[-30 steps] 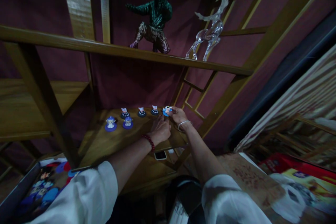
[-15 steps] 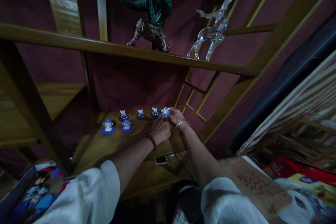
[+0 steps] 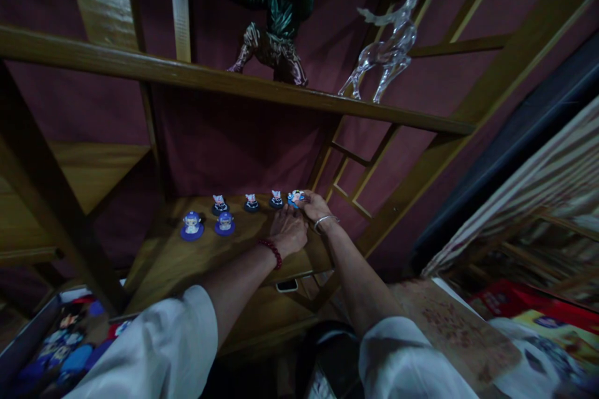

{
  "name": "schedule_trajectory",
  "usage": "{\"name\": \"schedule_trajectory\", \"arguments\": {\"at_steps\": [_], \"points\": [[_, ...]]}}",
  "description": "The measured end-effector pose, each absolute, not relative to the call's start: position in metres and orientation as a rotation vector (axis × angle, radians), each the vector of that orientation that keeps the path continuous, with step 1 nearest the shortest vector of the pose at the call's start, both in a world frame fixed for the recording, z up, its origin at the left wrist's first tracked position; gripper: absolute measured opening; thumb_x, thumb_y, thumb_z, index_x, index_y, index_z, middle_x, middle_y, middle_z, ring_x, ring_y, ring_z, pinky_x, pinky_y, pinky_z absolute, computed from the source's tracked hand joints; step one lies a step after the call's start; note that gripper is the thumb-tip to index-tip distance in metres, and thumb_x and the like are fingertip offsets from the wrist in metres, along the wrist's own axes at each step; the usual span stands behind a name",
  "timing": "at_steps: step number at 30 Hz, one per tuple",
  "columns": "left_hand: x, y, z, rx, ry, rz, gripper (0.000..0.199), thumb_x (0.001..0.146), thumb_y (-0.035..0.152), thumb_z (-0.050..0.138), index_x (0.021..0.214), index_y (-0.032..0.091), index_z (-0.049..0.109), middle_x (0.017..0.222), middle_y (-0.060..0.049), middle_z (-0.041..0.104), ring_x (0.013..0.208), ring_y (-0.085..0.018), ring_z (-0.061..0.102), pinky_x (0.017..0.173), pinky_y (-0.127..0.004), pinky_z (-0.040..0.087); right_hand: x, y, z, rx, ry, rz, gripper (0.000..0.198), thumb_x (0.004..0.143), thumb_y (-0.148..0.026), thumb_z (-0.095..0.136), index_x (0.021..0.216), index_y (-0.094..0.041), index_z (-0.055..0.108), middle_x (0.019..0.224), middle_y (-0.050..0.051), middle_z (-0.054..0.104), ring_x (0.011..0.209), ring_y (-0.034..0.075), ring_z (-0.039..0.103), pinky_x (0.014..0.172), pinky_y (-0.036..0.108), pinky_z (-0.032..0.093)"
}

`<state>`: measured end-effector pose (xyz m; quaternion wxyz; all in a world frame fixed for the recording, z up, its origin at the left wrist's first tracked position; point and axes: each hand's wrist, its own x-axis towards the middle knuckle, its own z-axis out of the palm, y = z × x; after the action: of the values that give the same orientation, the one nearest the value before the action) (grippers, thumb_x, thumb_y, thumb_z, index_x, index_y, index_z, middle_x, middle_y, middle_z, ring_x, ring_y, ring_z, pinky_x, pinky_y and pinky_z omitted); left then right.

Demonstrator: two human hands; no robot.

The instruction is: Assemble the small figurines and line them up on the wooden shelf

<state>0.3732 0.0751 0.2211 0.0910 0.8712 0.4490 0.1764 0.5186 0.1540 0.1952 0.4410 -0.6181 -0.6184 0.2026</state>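
A small blue-and-white figurine is at the right end of the back row on the wooden shelf. My right hand pinches it from the right. My left hand has its fingers bent together just below the figurine, touching or nearly touching it; what lies under those fingertips is hidden. Left of the hands stand three small figurines with pink-white heads on dark bases, such as the nearest one. In front of that row are two purple-capped figurines on purple bases, one at the far left.
On the upper board stand a green-and-bronze crouching statue and a clear deer. A box of colourful figures is at the lower left. A phone-like object lies below the shelf. Lattice borders the right side.
My view has shifted slightly, so the upper statues appear a little higher and farther right. Both hands stay at the blue-and-white figurine, the left one edging slightly right.
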Motion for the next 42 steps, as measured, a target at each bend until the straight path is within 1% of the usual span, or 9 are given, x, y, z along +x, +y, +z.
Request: {"name": "schedule_trajectory", "arguments": {"at_steps": [5, 8, 11, 16, 20, 24, 31, 38, 42], "points": [[0.372, 0.074, 0.219, 2.612, 1.317, 0.523, 0.044, 0.084, 0.028, 0.03, 0.119, 0.004, 0.044, 0.131, -0.02, 0.04, 0.124, -0.027, 0.031, 0.101, -0.042, 0.024, 0.517, 0.154, 0.197, -1.517, -1.503, 0.568, 0.034, 0.065, -0.015, 0.063, 0.098, -0.019, 0.059, 0.089, 0.003, 0.065, 0.079, 0.013, 0.06, 0.08, 0.028, 0.047], [0.37, 0.073, 0.22, 2.622, 1.313, 0.539, 0.044, 0.085, 0.028, 0.031, 0.119, 0.005, 0.043, 0.13, -0.02, 0.041, 0.124, -0.027, 0.031, 0.101, -0.043, 0.024, 0.514, 0.154, 0.198, -1.517, -1.486, 0.585, 0.041, 0.064, -0.013, 0.062, 0.105, -0.02, 0.055, 0.096, 0.003, 0.063, 0.082, 0.012, 0.06, 0.08, 0.028, 0.047], [0.37, 0.072, 0.222, 2.629, 1.307, 0.536, 0.042, 0.085, 0.028, 0.031, 0.118, 0.006, 0.045, 0.13, -0.019, 0.042, 0.124, -0.027, 0.031, 0.101, -0.042, 0.024, 0.512, 0.152, 0.201, -1.486, -1.51, 0.619, 0.045, 0.064, -0.011, 0.06, 0.108, -0.02, 0.052, 0.095, 0.003, 0.063, 0.081, 0.012, 0.059, 0.079, 0.028, 0.047], [0.37, 0.071, 0.224, 2.626, 1.314, 0.497, 0.043, 0.086, 0.029, 0.03, 0.117, 0.005, 0.046, 0.13, -0.019, 0.042, 0.124, -0.027, 0.031, 0.101, -0.041, 0.023, 0.512, 0.151, 0.203, -1.469, -1.553, 0.654, 0.042, 0.065, -0.01, 0.057, 0.105, -0.019, 0.053, 0.088, 0.002, 0.063, 0.077, 0.012, 0.058, 0.079, 0.028, 0.046], [0.37, 0.073, 0.221, 2.649, 1.296, 0.513, 0.044, 0.086, 0.029, 0.03, 0.118, 0.003, 0.046, 0.13, -0.019, 0.042, 0.124, -0.027, 0.031, 0.102, -0.041, 0.023, 0.513, 0.152, 0.202, -1.447, -1.591, 0.631, 0.039, 0.065, -0.012, 0.057, 0.104, -0.019, 0.054, 0.09, 0.001, 0.063, 0.081, 0.012, 0.057, 0.082, 0.028, 0.044], [0.37, 0.073, 0.22, 2.659, 1.301, 0.531, 0.045, 0.086, 0.03, 0.031, 0.119, 0.003, 0.044, 0.13, -0.02, 0.041, 0.124, -0.027, 0.031, 0.102, -0.041, 0.022, 0.516, 0.152, 0.201, -1.471, -1.621, 0.612, 0.037, 0.066, -0.014, 0.057, 0.103, -0.02, 0.055, 0.089, 0.0, 0.063, 0.081, 0.012, 0.058, 0.081, 0.028, 0.045], [0.37, 0.073, 0.218, 2.654, 1.308, 0.544, 0.044, 0.085, 0.03, 0.03, 0.117, 0.004, 0.046, 0.13, -0.02, 0.042, 0.123, -0.027, 0.032, 0.101, -0.041, 0.022, 0.517, 0.148, 0.207, -1.412, -1.598, 0.686, 0.039, 0.066, -0.02, 0.062, 0.104, -0.018, 0.055, 0.091, 0.002, 0.064, 0.081, 0.013, 0.058, 0.081, 0.028, 0.045], [0.37, 0.073, 0.218, 2.661, 1.301, 0.545, 0.042, 0.085, 0.03, 0.03, 0.115, 0.006, 0.047, 0.127, -0.02, 0.044, 0.122, -0.027, 0.033, 0.1, -0.042, 0.023, 0.516, 0.152, 0.21, -1.371, -1.511, 0.75, 0.026, 0.061, -0.02, 0.065, 0.087, -0.016, 0.06, 0.08, 0.001, 0.064, 0.072, 0.013, 0.059, 0.075, 0.028, 0.048], [0.371, 0.073, 0.218, 2.662, 1.306, 0.544, 0.042, 0.085, 0.03, 0.029, 0.113, 0.004, 0.048, 0.127, -0.021, 0.043, 0.122, -0.028, 0.033, 0.1, -0.042, 0.023, 0.516, 0.153, 0.208, -1.375, -1.521, 0.723, 0.025, 0.061, -0.021, 0.064, 0.086, -0.017, 0.06, 0.079, 0.001, 0.064, 0.072, 0.013, 0.059, 0.074, 0.028, 0.048]]}}
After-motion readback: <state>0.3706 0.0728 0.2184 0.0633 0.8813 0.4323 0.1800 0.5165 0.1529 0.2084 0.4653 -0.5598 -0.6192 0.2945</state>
